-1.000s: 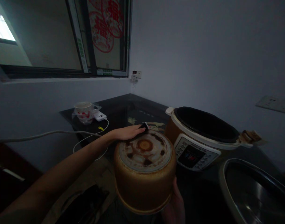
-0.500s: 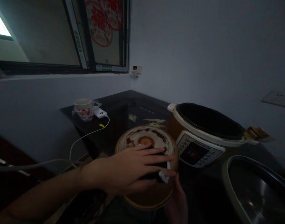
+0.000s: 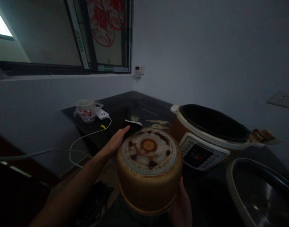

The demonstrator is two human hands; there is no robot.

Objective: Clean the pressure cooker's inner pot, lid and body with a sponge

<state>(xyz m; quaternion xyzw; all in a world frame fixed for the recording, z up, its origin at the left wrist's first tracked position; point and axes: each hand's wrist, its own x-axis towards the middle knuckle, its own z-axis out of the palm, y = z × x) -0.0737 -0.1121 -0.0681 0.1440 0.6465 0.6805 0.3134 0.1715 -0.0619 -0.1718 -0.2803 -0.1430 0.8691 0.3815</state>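
A gold-brown inner pot [image 3: 149,186] is tipped over in front of me, its round base upward with brown and dark stains on it. My right hand [image 3: 182,201] grips the pot's lower right side; part of it is hidden behind the pot. At the pot's far left edge, my left hand [image 3: 118,138] is closed on a black cloth [image 3: 133,126] with a white edge. Some fingers of that hand are out of sight behind the pot. Right of the pot stands an electric cooker [image 3: 206,148] with its top open and a button panel in front.
A lid [image 3: 262,192] lies at the lower right. Brownish folded material [image 3: 262,137] sits at the cooker's right handle. On the dark table [image 3: 118,107], a bagged cup [image 3: 85,110] stands beside a white device [image 3: 102,114] with a cable [image 3: 74,145] hanging over the edge.
My left hand has moved with the cloth from the middle of the pot's base to its far left edge, uncovering the stained base. The right hand keeps its hold on the pot.
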